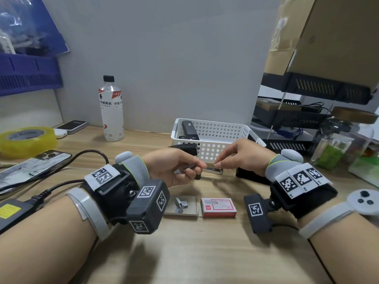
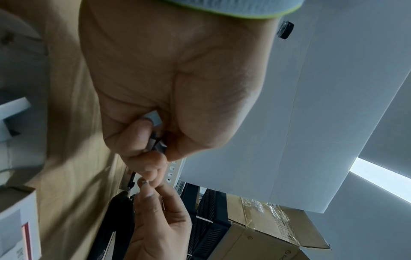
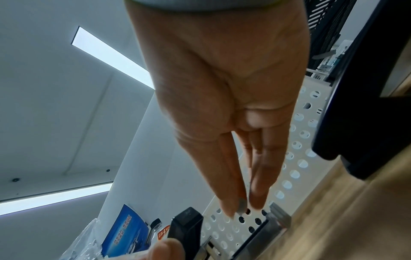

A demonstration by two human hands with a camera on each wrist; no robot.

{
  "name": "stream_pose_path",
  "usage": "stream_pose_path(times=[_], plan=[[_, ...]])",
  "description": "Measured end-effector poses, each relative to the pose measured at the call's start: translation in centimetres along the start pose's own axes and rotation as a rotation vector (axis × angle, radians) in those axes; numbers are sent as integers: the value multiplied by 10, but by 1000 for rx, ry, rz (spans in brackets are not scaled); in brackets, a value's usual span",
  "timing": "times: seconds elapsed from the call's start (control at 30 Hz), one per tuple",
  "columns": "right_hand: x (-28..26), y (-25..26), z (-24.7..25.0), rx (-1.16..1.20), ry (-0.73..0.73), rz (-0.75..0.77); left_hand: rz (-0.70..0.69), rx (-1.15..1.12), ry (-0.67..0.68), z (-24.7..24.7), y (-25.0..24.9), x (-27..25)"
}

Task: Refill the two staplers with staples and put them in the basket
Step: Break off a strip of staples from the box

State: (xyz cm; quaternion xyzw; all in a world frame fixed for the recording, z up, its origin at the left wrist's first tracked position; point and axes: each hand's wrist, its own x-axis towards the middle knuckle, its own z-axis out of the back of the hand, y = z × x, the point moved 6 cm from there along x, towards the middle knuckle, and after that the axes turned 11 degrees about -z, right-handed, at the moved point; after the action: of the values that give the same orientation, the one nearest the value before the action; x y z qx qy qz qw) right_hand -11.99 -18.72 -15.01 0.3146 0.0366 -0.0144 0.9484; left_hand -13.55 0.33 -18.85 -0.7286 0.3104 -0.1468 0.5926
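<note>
My left hand point(image 1: 189, 171) grips a black stapler point(image 1: 185, 149) swung open in front of the basket, its lid up and its metal magazine point(image 1: 214, 171) pointing right. Thumb and forefinger of my right hand point(image 1: 219, 163) pinch a short strip of staples point(image 3: 242, 205) just above the magazine point(image 3: 269, 228). The left wrist view shows both hands meeting at the stapler point(image 2: 156, 140). A second black stapler point(image 1: 189, 130) lies in the white perforated basket point(image 1: 225, 128). On the table near me are a red staple box point(image 1: 219, 207) and its open tray of staples point(image 1: 181, 204).
A water bottle point(image 1: 111, 111) stands left of the basket. A tape roll point(image 1: 27, 141), a phone point(image 1: 30, 169) and cables lie at the left. Black shelving point(image 1: 297, 119) and jars point(image 1: 332, 150) crowd the right. A black block point(image 1: 250, 175) sits under my right hand.
</note>
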Motion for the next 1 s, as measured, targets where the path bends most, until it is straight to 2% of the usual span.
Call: stream_pose_path(times=[0.2, 0.83, 1.0], plan=[[11, -11, -16, 69, 85, -30, -7, 15, 11, -2, -1, 0], [18, -16, -22, 134, 84, -67, -20, 15, 35, -4, 2, 2], [7, 3, -12, 171, 7, 23, -12, 28, 40, -5, 4, 2]])
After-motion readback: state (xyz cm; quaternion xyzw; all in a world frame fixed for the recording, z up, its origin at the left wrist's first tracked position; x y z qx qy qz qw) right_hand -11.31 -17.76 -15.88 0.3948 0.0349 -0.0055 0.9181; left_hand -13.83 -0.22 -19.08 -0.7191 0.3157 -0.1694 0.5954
